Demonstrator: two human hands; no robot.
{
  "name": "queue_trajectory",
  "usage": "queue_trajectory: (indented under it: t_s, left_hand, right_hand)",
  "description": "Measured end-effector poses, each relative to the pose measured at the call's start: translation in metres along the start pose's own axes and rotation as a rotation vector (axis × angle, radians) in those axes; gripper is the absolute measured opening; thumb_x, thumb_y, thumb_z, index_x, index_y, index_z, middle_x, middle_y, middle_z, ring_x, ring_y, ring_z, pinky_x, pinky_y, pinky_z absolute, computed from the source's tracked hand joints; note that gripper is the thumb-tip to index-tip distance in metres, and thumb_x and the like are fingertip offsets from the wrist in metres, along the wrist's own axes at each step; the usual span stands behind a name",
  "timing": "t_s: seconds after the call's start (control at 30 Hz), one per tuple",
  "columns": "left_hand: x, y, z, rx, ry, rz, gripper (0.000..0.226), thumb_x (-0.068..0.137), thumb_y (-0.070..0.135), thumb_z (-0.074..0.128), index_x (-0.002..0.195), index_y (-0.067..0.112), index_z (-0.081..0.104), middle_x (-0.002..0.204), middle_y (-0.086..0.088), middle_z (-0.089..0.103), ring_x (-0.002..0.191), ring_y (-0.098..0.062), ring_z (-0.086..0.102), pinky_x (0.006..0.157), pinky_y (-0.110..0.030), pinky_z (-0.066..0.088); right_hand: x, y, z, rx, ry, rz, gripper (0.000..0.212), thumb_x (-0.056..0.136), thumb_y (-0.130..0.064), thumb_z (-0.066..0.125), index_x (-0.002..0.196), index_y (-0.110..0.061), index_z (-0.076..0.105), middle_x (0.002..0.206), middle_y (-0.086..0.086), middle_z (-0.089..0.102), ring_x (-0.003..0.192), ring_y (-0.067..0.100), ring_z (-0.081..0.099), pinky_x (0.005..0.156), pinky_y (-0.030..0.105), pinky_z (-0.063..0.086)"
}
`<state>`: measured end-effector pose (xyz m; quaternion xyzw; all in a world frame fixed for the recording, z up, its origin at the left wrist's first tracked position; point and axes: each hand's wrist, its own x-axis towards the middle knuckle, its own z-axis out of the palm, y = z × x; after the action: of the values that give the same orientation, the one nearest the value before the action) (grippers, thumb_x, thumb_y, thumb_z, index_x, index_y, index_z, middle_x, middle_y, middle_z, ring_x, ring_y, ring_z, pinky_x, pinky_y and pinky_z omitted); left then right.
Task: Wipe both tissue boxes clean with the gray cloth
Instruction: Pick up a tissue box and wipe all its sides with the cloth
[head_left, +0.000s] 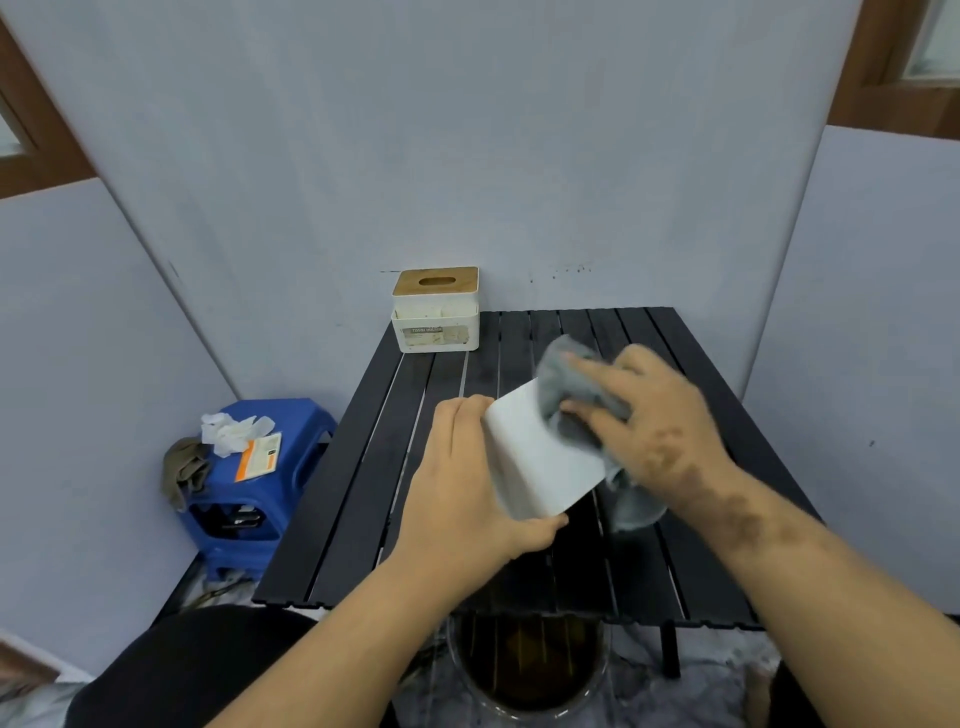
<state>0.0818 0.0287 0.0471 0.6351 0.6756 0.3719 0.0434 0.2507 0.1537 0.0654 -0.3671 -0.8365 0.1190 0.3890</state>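
White tissue box held tilted over the black slatted counter (363, 467), gray cloth on it.

Blue stool (291, 415) carries crumpled tissues; second tissue box (435, 325), wooden lid, label partly reading "TISSUE", stands at the counter's far edge; left hand (457, 483) grips the white tissue box (540, 457), long axis running far-left to near-right; right hand (660, 415) clutches the gray cloth (566, 384) against it.
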Motion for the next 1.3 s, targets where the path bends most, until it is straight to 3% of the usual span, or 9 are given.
queue_trajectory:
  t_s: [0.1,0.37,0.53,0.63,0.73,0.93,1.07,1.17,1.3]
  left_hand:
    - [0.001,-0.003,0.000,-0.009,-0.001,-0.012,0.100,0.051,0.053,0.094,0.130,0.032,0.036,0.121,0.021,0.032,0.109,0.003,0.041,0.076,-0.009,0.037]
    - [0.012,-0.012,-0.004,-0.237,0.033,-0.178,0.104,0.044,0.053,0.094,0.130,0.033,0.038,0.125,0.020,0.038,0.119,0.000,0.045,0.097,-0.020,0.043]
    - [0.022,-0.019,-0.010,-0.464,0.045,-0.364,0.092,0.052,0.028,0.102,0.127,0.029,0.048,0.126,0.013,0.055,0.112,-0.001,0.057,0.083,-0.019,0.052]
    - [0.026,-0.016,-0.013,-0.561,0.057,-0.429,0.081,0.057,0.023,0.100,0.124,0.026,0.054,0.119,0.012,0.062,0.106,-0.004,0.063,0.078,-0.020,0.053]
    - [0.032,-0.019,-0.015,-0.664,0.077,-0.499,0.070,0.060,0.021,0.099,0.118,0.023,0.059,0.115,0.005,0.067,0.102,-0.010,0.068,0.075,-0.024,0.056]
    - [0.038,-0.027,-0.016,-0.760,0.066,-0.587,0.076,0.067,0.025,0.096,0.132,0.022,0.057,0.117,-0.007,0.067,0.107,-0.022,0.070,0.093,-0.047,0.060]
    - [0.041,-0.027,-0.018,-0.784,0.045,-0.607,0.051,0.077,0.026,0.088,0.123,0.026,0.066,0.118,-0.015,0.069,0.104,-0.025,0.072,0.074,-0.033,0.064]
    - [0.042,-0.027,-0.016,-0.799,0.046,-0.615,0.040,0.081,0.029,0.086,0.117,0.024,0.070,0.118,-0.017,0.069,0.102,-0.025,0.072,0.067,-0.027,0.062]
    - [0.041,-0.027,-0.011,-0.836,0.039,-0.607,0.033,0.083,0.028,0.084,0.114,0.024,0.072,0.112,-0.018,0.071,0.088,-0.018,0.074,0.066,-0.025,0.060]
  right_hand:
    - [0.007,0.032,-0.010,-0.026,0.042,0.219,0.024,0.088,-0.044,0.067,0.107,-0.029,0.071,0.079,-0.002,0.046,0.069,0.013,0.050,0.064,0.026,0.039]
    - [-0.010,0.032,-0.004,0.202,0.067,0.210,0.022,0.090,-0.031,0.070,0.110,-0.040,0.070,0.085,0.007,0.053,0.079,0.019,0.057,0.076,0.031,0.050]
    - [-0.015,0.024,-0.002,0.375,0.141,0.166,0.026,0.091,-0.020,0.070,0.086,-0.045,0.066,0.089,0.009,0.056,0.085,0.017,0.060,0.074,0.016,0.048]
    - [-0.011,0.023,-0.005,0.374,0.176,0.140,0.026,0.092,-0.020,0.068,0.098,-0.046,0.066,0.093,0.009,0.055,0.089,0.015,0.058,0.078,0.011,0.045]
    - [-0.008,0.026,-0.001,0.339,0.158,0.185,0.033,0.092,-0.025,0.068,0.125,-0.026,0.065,0.101,0.008,0.051,0.091,0.006,0.054,0.081,0.003,0.041]
    - [-0.009,0.028,0.010,0.284,0.164,0.176,0.050,0.091,-0.024,0.068,0.139,-0.018,0.056,0.102,0.003,0.045,0.088,-0.006,0.048,0.084,0.001,0.038]
    - [-0.013,0.026,0.023,0.216,0.135,0.127,0.056,0.090,-0.036,0.067,0.143,-0.026,0.050,0.104,0.000,0.041,0.091,0.004,0.047,0.089,0.015,0.043]
    - [-0.018,0.021,0.034,0.127,0.161,0.090,0.060,0.093,-0.058,0.050,0.145,-0.029,0.047,0.104,-0.002,0.038,0.096,0.019,0.046,0.088,0.033,0.047]
    - [-0.025,-0.013,0.050,0.078,0.191,0.005,0.057,0.093,-0.057,0.043,0.140,-0.027,0.054,0.103,-0.007,0.037,0.094,0.013,0.037,0.077,0.023,0.041]
